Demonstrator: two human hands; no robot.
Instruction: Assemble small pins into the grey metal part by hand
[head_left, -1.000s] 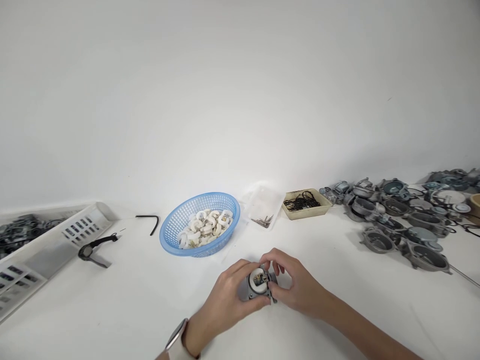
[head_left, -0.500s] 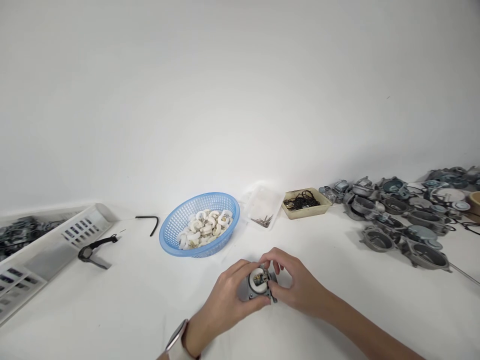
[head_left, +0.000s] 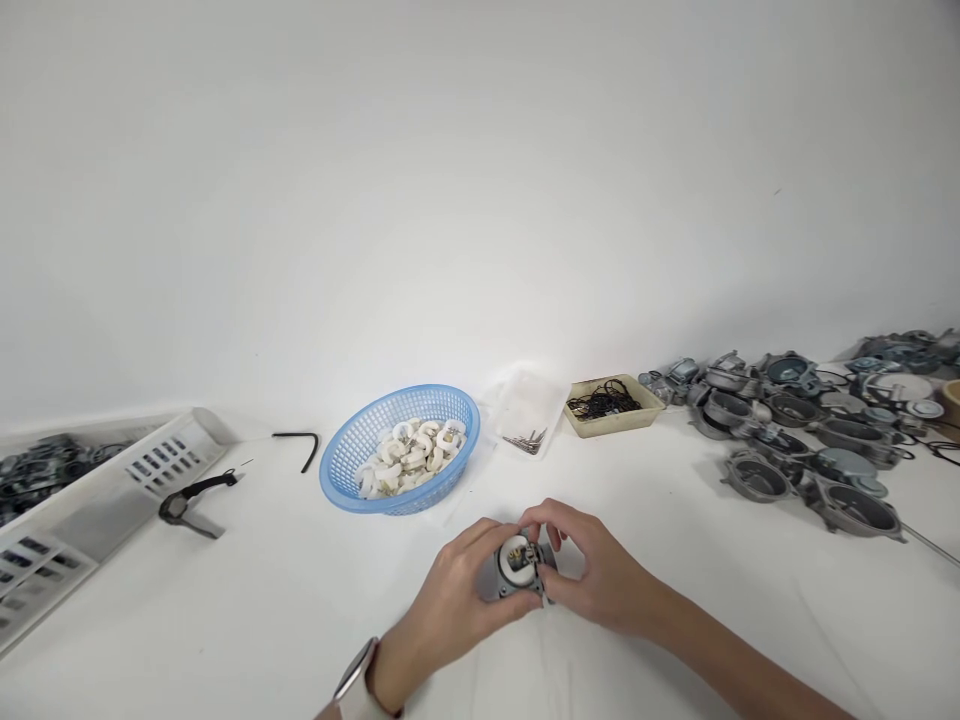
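A small grey metal carburetor body [head_left: 519, 566] with an open round chamber rests on the white table near the front edge. My left hand [head_left: 450, 600], with a watch on its wrist, wraps round its left side. My right hand [head_left: 592, 575] grips its right side, fingertips pinched at the top edge of the chamber. What the fingertips pinch, if anything, is too small to make out.
A blue basket [head_left: 352, 462] of white plastic pieces stands behind my hands. Beside it are a clear tray of small pins [head_left: 526, 441] and a beige tray of black rings [head_left: 609, 403]. Several grey metal housings [head_left: 810, 440] lie at the right. A white crate [head_left: 97, 500], a black tool [head_left: 191, 496] and a hex key [head_left: 300, 441] are at the left.
Both hands stay on the metal body with only tiny finger shifts. The view has drifted slightly.
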